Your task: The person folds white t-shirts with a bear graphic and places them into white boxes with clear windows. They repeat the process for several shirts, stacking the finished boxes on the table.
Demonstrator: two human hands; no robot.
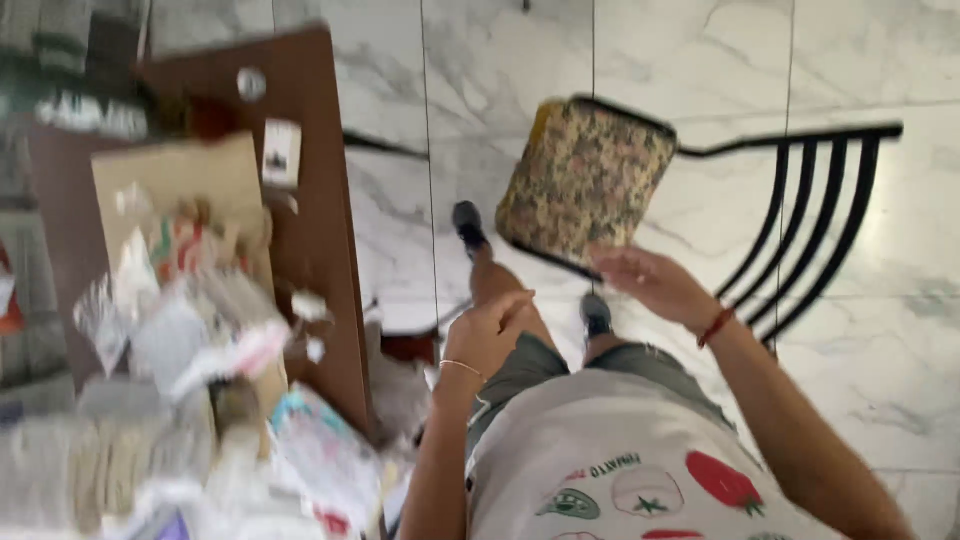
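While the person stands over a marble floor, the right hand [655, 283] grips the front edge of a floral-cushioned chair [585, 180], tilted beside the cluttered desk [320, 230]. The left hand [490, 330] hangs loosely curled, holding nothing. The tilted chair could slip or knock the desk.

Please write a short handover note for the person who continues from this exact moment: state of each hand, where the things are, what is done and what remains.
Left hand: loosely curled, holds nothing, hangs above the left leg beside the brown table.
Right hand: open, fingers at the near edge of the chair's patterned seat cushion; whether it grips is blurred.
Chair: black metal, on the marble floor, in front of the feet.
Table: covered with paper, bags and wrappers.
Done: chair reached. Left: chair not yet clearly held; table clutter untouched.
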